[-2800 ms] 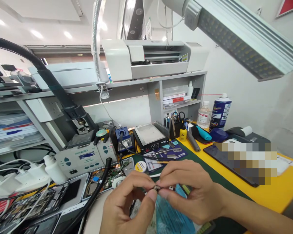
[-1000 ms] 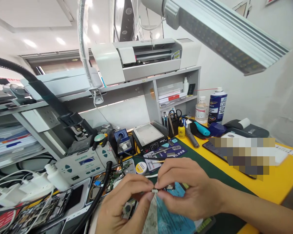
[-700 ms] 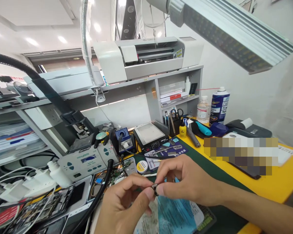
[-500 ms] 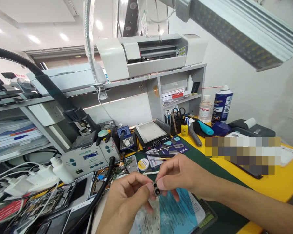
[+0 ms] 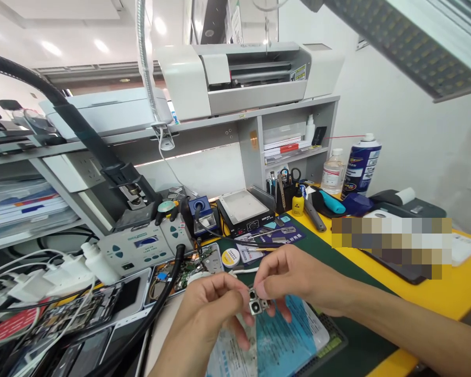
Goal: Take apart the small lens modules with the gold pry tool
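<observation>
left hand, right hand: each grip is pinching | camera part, squarish, shiny metal, round dark lens | below: streaked blue-white sheet

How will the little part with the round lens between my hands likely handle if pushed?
The lens part looks stiff, given its boxy, silvery frame. It's probably light, being small enough for the left hand and right hand to pinch together. Its exposed round lens might smudge or scratch.

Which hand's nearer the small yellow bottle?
Right. The right hand is almost straight below the yellow bottle in view; the left hand is farther off, to the bottle's lower left.
</observation>
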Available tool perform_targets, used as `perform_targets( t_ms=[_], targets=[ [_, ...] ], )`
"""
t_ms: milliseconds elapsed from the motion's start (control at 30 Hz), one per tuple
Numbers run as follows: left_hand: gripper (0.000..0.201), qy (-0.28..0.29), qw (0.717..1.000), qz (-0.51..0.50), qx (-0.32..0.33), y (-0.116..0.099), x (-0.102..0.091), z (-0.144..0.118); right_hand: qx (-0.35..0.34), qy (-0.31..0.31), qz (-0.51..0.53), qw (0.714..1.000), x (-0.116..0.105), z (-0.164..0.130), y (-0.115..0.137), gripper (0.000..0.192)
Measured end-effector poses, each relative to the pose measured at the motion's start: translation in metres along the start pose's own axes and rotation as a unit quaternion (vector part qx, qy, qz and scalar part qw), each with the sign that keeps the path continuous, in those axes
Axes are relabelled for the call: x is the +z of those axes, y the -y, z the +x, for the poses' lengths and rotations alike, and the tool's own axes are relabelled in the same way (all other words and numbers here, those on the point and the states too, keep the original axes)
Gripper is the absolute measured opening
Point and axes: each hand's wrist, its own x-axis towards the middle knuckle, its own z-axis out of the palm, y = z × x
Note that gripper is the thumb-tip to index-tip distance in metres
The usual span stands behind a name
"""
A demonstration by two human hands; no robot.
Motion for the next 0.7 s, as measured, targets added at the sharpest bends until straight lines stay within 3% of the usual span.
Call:
perform_targets(
  t_ms=[700],
  targets=[
    [0.017, -0.021, 0.999, -0.008, 0.03, 0.0002, 0.0011, -0.0006, -0.013, -0.025, 0.011, 1.0, 0.0032, 0.0032, -0.0064, 0.005]
  ],
)
